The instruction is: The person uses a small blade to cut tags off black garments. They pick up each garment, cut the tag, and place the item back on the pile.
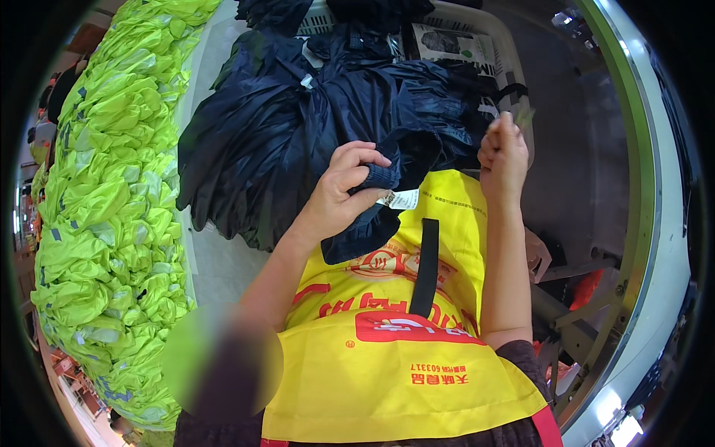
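Note:
My left hand (341, 195) is closed on the gathered edge of a dark navy garment (257, 138). Between its thumb and fingers is a ribbed band (383, 176), and a small white label (404, 200) sticks out beside the thumb. The garment's folds spread over the table in front of me and hang down onto my yellow apron (454, 205). Raised to the right, my right hand (504, 160) has its fingers pinched together, apart from the garment. A blurred, thin greenish shape shows at its fingertips; its kind cannot be made out.
A large heap of bright yellow-green garments (112, 186) fills the left side. At the back stands a pale plastic basket (509, 52) with dark cloth and a printed package (450, 43). A curved green and pale metal edge (644, 194) runs down the right.

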